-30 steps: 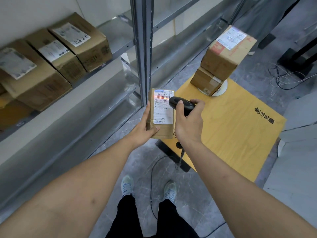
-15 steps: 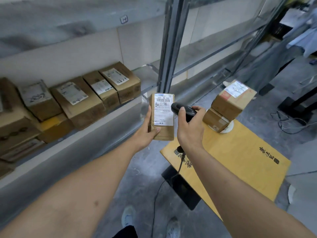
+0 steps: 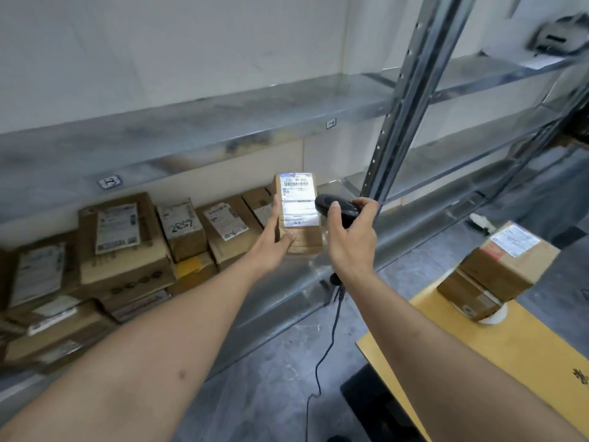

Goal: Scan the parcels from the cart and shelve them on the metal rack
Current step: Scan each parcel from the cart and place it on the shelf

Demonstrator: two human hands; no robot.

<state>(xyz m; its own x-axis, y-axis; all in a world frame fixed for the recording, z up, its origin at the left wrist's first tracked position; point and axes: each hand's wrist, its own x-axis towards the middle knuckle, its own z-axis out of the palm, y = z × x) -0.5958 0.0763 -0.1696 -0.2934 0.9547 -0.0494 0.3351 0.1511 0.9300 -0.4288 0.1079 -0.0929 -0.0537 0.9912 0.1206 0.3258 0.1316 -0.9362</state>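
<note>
A small labelled parcel (image 3: 298,215) is held upright in the left hand (image 3: 276,242), its long axis near vertical and the shipping label turned toward the camera, the thumb pressed on the lower front and the fingers laid along its left edge; the corded barcode scanner (image 3: 338,209) is gripped in the right hand (image 3: 349,240) just beside the parcel's right edge, its head aimed at the label; the parcel is thus carried by the left hand, which lies nearer the metal rack (image 3: 204,122); the lower shelf behind it is seen to be filled leftward by a row of shelved boxes (image 3: 178,228), and open shelf is judged to remain only at the row's right end, bounded by the rack's upright post (image 3: 392,132); two more parcels (image 3: 497,269) are stacked on the yellow cart (image 3: 478,352), well apart to the right.
</note>
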